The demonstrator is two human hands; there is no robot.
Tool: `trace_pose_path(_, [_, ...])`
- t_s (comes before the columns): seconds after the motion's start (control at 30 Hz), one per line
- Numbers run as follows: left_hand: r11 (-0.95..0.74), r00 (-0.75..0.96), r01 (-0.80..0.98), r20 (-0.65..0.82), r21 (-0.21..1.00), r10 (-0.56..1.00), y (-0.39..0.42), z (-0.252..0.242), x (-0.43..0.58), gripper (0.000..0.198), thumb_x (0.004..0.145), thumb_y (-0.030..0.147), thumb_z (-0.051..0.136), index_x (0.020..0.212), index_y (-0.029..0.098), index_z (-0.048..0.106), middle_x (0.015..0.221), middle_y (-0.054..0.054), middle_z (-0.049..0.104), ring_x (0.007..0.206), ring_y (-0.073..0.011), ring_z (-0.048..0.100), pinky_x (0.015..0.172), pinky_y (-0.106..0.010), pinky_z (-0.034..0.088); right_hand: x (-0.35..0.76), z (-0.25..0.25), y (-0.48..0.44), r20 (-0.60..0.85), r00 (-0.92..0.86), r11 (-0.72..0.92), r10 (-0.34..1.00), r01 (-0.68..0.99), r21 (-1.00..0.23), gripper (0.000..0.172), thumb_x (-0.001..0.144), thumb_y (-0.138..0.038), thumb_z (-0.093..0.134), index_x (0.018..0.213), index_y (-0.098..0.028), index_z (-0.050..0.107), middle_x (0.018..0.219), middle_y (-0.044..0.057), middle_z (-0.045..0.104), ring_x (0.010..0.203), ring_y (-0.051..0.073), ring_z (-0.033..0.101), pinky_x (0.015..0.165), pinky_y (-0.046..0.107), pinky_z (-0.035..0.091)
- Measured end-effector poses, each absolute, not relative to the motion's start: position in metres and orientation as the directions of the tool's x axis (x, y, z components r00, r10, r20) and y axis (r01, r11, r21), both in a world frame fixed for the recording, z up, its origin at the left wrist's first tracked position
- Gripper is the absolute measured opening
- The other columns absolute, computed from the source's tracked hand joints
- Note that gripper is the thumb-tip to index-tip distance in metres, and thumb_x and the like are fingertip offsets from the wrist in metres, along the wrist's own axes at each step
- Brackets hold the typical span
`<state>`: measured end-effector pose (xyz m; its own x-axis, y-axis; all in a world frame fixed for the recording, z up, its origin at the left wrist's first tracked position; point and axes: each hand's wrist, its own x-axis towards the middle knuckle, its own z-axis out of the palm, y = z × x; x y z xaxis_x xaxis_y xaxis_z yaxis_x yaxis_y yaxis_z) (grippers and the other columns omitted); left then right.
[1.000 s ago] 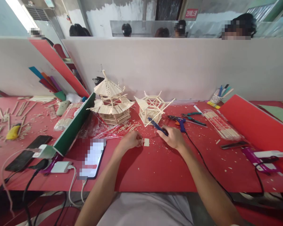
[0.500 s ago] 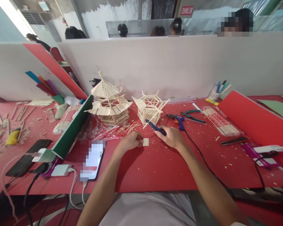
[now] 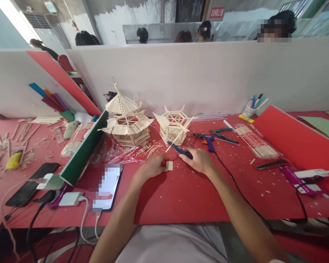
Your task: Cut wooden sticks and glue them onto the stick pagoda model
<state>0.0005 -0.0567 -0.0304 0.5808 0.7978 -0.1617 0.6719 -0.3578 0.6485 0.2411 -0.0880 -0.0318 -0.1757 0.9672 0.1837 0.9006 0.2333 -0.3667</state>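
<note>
My left hand (image 3: pixel 153 165) is closed, its fingertips at the left edge of a small panel of wooden sticks (image 3: pixel 169 166) just above the red table. In my right hand (image 3: pixel 199 160) is a dark blue pair of pliers (image 3: pixel 180 149), pointing up and left. A long thin wooden stick (image 3: pixel 183 131) slants across the pliers' tip and in front of an open-topped stick model (image 3: pixel 173 126); whether the jaws grip it I cannot tell. Left of that stands a taller pavilion model made of sticks (image 3: pixel 126 126), with two roofs.
A blue glue gun (image 3: pixel 210 142) and green-handled pliers (image 3: pixel 226 138) lie right of my right hand. Stick offcuts (image 3: pixel 150 149) litter the table behind my left hand. A phone (image 3: pixel 107 188) lies left, beside a green divider (image 3: pixel 84 149). Packed sticks (image 3: pixel 259 141) are at right.
The long stick has shifted a little left and tilts more steeply. The pliers' tip has moved slightly left and down. My left fingers have turned slightly beside the panel.
</note>
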Motion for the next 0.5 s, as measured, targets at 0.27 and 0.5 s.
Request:
trace_pose_path(0.27, [-0.432, 0.624, 0.658, -0.126, 0.616, 0.771, -0.058, -0.030, 0.001, 0.020, 0.076, 0.017, 0.068, 0.096, 0.017, 0.066, 0.087, -0.005, 0.069, 0.076, -0.0186, 0.062, 0.067, -0.026, 0.043, 0.241, -0.028, -0.090, 0.168, -0.189, 0.236, 0.967, 0.912, -0.335, 0.046, 0.096, -0.060, 0.042, 0.088, -0.021, 0.065, 0.080, 0.006, 0.074, 0.074, 0.023, 0.069, 0.058, 0.028, 0.031])
trace_pose_path(0.5, [-0.440, 0.520, 0.589, 0.099, 0.678, 0.848, -0.054, -0.024, -0.013, 0.030, 0.089, 0.012, 0.045, 0.114, 0.017, 0.061, 0.104, -0.008, 0.068, 0.090, -0.0191, 0.064, 0.082, -0.030, 0.049, 0.242, -0.026, -0.092, 0.128, -0.230, 0.259, 0.965, 0.917, -0.303, 0.047, 0.096, -0.060, 0.043, 0.089, -0.020, 0.068, 0.084, 0.008, 0.075, 0.077, 0.025, 0.069, 0.060, 0.029, 0.033])
